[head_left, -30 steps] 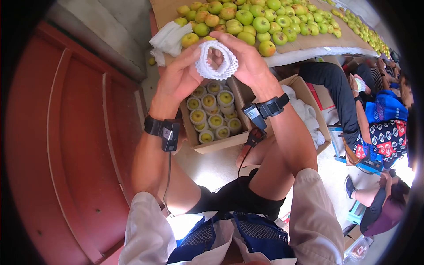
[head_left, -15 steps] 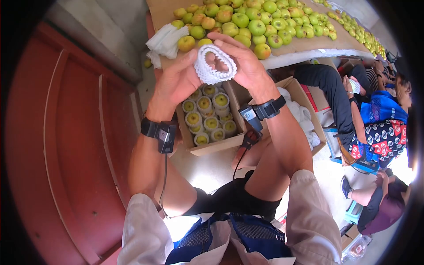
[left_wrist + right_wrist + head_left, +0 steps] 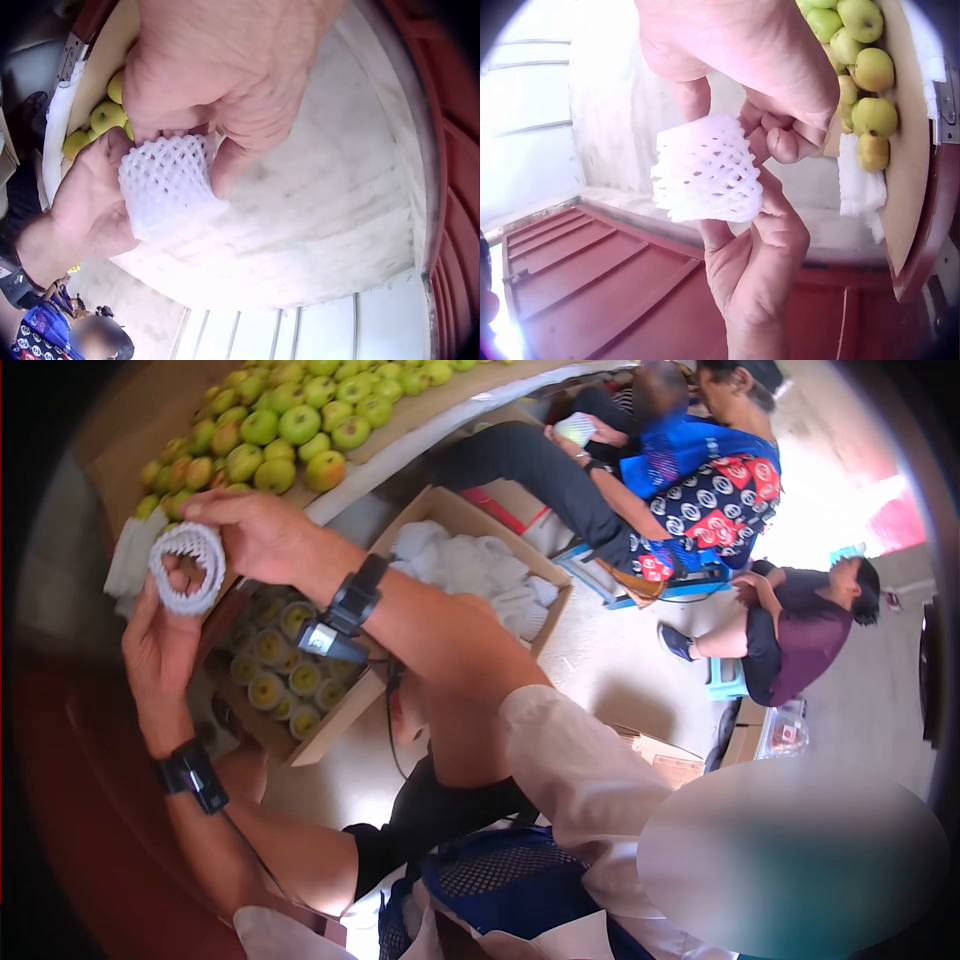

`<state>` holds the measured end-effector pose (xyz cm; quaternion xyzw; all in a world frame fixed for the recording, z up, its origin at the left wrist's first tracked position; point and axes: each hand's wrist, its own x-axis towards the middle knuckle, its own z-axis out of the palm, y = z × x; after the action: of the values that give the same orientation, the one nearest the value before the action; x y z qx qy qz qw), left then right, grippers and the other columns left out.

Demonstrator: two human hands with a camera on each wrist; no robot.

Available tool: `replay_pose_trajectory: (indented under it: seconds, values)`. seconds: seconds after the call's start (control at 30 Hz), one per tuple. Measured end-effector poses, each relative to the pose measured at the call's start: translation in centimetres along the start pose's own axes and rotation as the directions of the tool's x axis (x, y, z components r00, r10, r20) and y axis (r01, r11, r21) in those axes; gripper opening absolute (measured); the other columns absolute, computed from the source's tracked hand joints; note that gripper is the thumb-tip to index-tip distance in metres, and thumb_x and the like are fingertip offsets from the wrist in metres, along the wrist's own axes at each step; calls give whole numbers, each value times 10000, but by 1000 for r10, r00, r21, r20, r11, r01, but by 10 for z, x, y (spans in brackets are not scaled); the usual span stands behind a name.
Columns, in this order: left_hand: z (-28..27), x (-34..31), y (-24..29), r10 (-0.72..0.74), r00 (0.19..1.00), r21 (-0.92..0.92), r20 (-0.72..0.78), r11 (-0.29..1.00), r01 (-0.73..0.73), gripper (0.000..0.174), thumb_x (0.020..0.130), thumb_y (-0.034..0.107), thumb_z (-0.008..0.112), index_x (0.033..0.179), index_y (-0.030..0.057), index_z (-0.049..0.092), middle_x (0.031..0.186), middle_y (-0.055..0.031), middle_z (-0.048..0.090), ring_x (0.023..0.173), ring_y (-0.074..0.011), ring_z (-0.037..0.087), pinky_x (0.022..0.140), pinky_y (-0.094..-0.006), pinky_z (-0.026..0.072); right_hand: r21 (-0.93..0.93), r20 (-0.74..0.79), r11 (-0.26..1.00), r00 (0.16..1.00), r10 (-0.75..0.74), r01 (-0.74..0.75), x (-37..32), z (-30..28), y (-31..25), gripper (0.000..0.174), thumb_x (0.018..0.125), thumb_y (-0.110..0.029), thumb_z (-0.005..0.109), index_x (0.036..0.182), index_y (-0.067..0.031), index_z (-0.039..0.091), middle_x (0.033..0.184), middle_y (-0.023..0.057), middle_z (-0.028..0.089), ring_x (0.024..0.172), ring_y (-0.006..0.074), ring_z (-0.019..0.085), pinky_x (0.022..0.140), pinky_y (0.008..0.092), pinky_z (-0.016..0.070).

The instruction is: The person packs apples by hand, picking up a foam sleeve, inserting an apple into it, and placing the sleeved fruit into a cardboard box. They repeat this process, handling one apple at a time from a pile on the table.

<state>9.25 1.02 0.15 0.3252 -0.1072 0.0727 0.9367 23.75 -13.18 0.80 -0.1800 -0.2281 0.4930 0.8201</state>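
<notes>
Both hands hold a white foam net sleeve [image 3: 187,568] in front of the body, its round mouth facing the head camera. My left hand [image 3: 165,650] grips its near side. On the far side, my right hand [image 3: 255,535] holds it, thumb and fingers at the edge. Fingertips show through the mouth in the head view, and no apple shows within. In the left wrist view, the mesh wall of the sleeve [image 3: 169,187] stands between the two hands. The right wrist view shows the sleeve [image 3: 705,172] flared at one end.
Green and yellow apples [image 3: 300,422] cover a cardboard-lined table. Below the hands, a box [image 3: 325,735] holds several sleeved apples [image 3: 265,690]. Another box [image 3: 555,575] contains white foam sleeves [image 3: 460,565]. More sleeves [image 3: 128,560] lie at the table corner. Seated people [image 3: 700,500] are to the right.
The head view has swung right, so hands, boxes and apples now appear farther left. Both hands keep hold of the foam net sleeve, whose mouth looks rounder than half a second ago.
</notes>
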Motion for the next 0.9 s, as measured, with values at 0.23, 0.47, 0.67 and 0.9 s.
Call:
replay_pose_trajectory:
  seconds: [0.23,0.47,0.67,0.9]
  values:
    - [22,-5,-9,-103,992,-27,-76,994,101,313,1030,107,531,1313,-24,510,1151,-121,627,964,-215,620,1002,-421,475,-180,-40,983,999,-32,24,-21,18,-15,278,893,-37,702,1144,37,608,1062,140,646,995,252,656,891,386,549]
    - [28,5,-8,45,999,-83,-1,996,-45,503,997,89,573,1455,-28,401,1191,-113,632,1048,-215,617,1025,-425,465,19,52,999,998,-29,28,-27,33,-21,270,950,-169,679,1126,6,573,1101,165,646,1036,288,657,897,440,554]
    - [63,2,-17,-34,996,-50,-81,998,30,348,1021,139,564,1324,-20,503,1145,-117,634,1001,-222,610,1054,-428,442,-24,22,998,998,-53,54,-24,21,-14,281,984,-147,625,1221,-5,579,1058,139,676,860,220,684,722,344,580]
    - [41,-6,-6,1,999,-60,-49,998,-4,440,1002,141,595,1399,-6,474,1174,-89,657,996,-197,651,976,-403,503,-133,-27,991,1000,-13,9,-24,36,-4,309,985,-151,621,1246,5,566,1084,145,674,900,209,689,629,300,559]
